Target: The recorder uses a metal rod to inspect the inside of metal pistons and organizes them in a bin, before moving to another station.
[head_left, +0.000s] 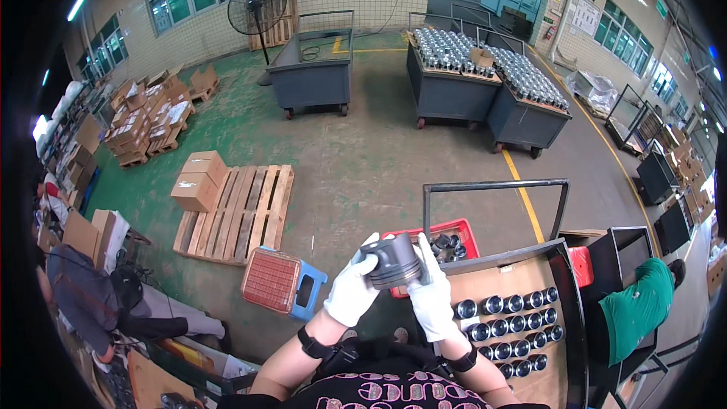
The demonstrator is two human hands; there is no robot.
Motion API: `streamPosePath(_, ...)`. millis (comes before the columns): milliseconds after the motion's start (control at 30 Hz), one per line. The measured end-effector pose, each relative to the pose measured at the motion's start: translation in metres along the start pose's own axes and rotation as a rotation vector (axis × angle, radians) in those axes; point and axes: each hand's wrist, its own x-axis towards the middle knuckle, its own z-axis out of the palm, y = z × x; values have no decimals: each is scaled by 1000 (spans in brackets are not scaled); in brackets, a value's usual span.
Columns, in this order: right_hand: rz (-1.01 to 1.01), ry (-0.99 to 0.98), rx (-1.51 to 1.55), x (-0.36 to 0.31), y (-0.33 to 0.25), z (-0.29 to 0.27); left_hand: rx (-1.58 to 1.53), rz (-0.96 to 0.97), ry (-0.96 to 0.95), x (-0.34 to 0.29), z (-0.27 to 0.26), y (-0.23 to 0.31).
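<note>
Head view, looking down at factory floor. Two white-gloved hands raised at centre, holding one grey metal piston point(392, 260) between them. Left hand point(351, 290) cupped under piston's lower left, fingers closed on it. Right hand point(432, 297) clasps its right side, fingers pressed against it. Just behind piston: red crate point(463, 229) with dark parts. Lower right: cart point(558, 248) with cardboard sheet bearing rows of shiny pistons point(506, 334). Left: blue stool point(309, 292), wooden pallet point(246, 212) with cardboard boxes point(198, 179).

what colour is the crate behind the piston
Red crate, behind the held piston; head view.
</note>
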Motion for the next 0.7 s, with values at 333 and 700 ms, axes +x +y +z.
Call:
streamPosePath(333, -351, -139, -377, -15, -16, -1, -708, -294, -334, 18, -12, -13)
streamPosePath(700, 437, -171, 1251, 8, 10, -10, 1568, 835, -243, -21, 69, -6)
